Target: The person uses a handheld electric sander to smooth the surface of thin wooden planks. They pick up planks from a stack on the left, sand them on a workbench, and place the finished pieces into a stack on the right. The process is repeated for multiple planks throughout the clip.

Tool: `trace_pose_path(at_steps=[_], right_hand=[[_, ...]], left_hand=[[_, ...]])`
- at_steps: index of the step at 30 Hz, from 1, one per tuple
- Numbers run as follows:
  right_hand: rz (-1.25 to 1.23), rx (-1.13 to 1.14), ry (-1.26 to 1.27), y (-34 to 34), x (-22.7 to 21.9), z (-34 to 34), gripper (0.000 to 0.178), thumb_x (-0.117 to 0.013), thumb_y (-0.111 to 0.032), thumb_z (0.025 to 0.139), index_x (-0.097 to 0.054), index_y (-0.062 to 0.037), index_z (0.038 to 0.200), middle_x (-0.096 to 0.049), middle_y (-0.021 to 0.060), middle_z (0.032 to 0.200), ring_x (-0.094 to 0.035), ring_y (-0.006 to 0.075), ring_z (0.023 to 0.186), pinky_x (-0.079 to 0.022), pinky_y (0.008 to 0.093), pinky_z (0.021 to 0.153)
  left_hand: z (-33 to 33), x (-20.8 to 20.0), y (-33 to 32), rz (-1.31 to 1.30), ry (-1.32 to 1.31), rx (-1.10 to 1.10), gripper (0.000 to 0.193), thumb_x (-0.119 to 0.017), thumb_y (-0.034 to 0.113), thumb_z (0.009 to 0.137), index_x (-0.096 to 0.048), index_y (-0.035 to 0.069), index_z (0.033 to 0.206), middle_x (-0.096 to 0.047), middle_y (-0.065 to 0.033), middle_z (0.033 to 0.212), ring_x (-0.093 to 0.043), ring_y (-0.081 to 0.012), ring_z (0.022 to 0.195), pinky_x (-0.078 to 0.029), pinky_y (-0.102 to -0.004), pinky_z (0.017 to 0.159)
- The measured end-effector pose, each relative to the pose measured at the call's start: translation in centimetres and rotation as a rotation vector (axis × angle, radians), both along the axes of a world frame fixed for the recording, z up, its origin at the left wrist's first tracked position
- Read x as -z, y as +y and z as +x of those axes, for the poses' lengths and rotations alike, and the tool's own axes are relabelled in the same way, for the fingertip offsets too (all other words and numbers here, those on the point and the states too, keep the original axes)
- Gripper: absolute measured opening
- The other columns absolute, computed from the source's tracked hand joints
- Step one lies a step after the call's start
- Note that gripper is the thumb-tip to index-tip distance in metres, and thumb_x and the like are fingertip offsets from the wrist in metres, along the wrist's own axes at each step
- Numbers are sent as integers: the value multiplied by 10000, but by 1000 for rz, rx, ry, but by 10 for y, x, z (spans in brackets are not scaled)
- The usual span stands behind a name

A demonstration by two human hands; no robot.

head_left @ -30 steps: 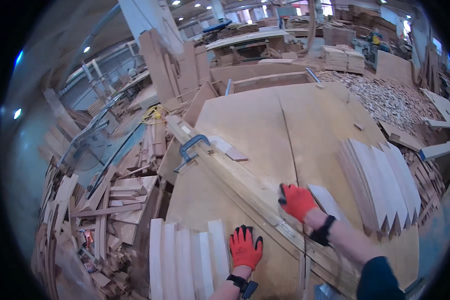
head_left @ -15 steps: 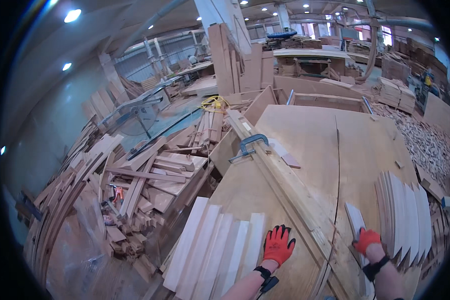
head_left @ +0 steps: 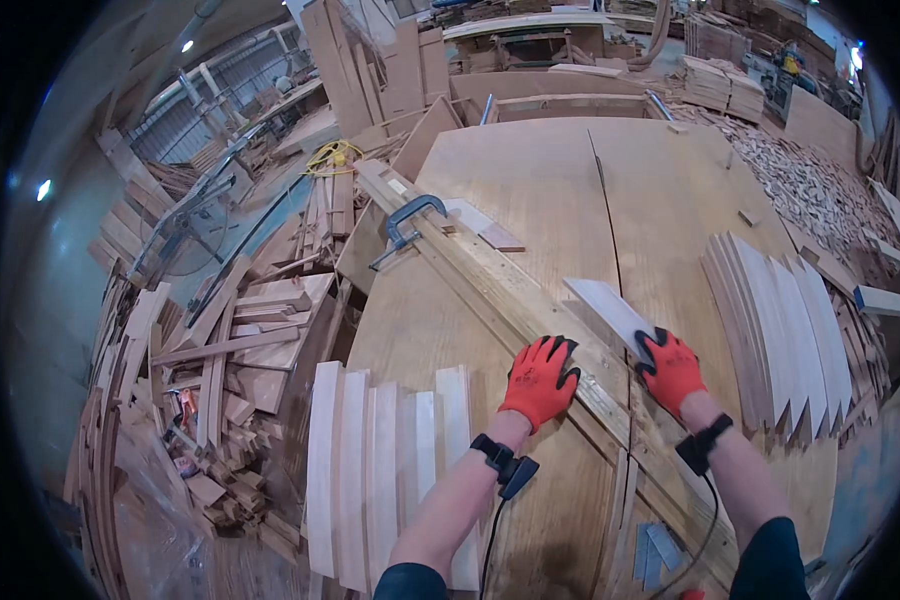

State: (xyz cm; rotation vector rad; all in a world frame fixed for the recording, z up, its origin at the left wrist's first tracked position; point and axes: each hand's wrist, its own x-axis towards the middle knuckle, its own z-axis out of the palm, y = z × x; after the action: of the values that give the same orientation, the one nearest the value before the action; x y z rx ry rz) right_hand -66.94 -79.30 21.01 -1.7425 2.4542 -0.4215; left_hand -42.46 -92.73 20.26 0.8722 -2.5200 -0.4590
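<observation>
My right hand, in a red and black work glove, grips the edge of a pale wooden board with a slanted end. That board lies along the right side of a long wooden rail, which runs diagonally over the plywood tabletop. On the rail's left edge rests my left hand, gloved alike, fingers stretched out and thumb apart, holding nothing. A blue C-clamp grips the rail's far end. Close by the clamp lies a short pale offcut.
Left of my left arm lies a row of pale boards. Pointed pale boards stand stacked at the right. Scrap wood piles up beyond the left table edge. Small grey strips lie near my right forearm.
My right hand has shifted up and left, bringing the pale board against the rail. My left hand has moved from beside the row of boards onto the rail. The view has tilted down.
</observation>
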Motion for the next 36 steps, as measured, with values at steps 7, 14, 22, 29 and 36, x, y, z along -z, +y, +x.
trace_pose_path(at_steps=[7, 14, 22, 29, 36], right_hand=[[43, 5, -18, -125, 25, 14, 440, -666, -324, 925, -612, -188, 1340, -603, 145, 1283, -562, 348, 1203, -489, 445, 994], [-57, 23, 30, -203, 43, 36, 340, -678, -312, 915, -661, -193, 1233, -661, 103, 1147, -613, 314, 1107, -511, 435, 928], [-101, -35, -24, -235, 22, 12, 332, -639, -345, 933, -655, -144, 1196, -663, 113, 1182, -609, 325, 1142, -510, 451, 940], [283, 137, -52, -68, -79, -34, 361, -621, -402, 930, -667, -106, 1131, -702, 170, 1144, -659, 346, 1093, -522, 456, 933], [25, 349, -294, 0, -76, -37, 352, -655, -330, 914, -631, -6, 1050, -698, 268, 1008, -673, 437, 964, -534, 484, 848]], left_hand=[[-23, -7, -35, -61, -196, 34, 541, -629, 369, 911, -559, 107, 1379, -531, -143, 1446, -414, -340, 1401, -243, -536, 1189], [-32, 9, -52, -36, -275, 12, 643, -611, 431, 918, -504, 57, 1430, -505, -161, 1479, -397, -334, 1423, -189, -586, 1202], [-70, -27, -52, -77, -475, -46, 651, -570, 468, 930, -482, 103, 1462, -429, -124, 1556, -354, -347, 1452, -200, -608, 1184], [-73, -46, -63, -127, -471, -88, 614, -510, 463, 962, -465, 174, 1502, -400, -71, 1594, -342, -361, 1462, -186, -626, 1179], [-103, -87, -56, -145, -520, -60, 615, -509, 461, 968, -444, 205, 1523, -372, -20, 1623, -305, -328, 1495, -151, -625, 1191]])
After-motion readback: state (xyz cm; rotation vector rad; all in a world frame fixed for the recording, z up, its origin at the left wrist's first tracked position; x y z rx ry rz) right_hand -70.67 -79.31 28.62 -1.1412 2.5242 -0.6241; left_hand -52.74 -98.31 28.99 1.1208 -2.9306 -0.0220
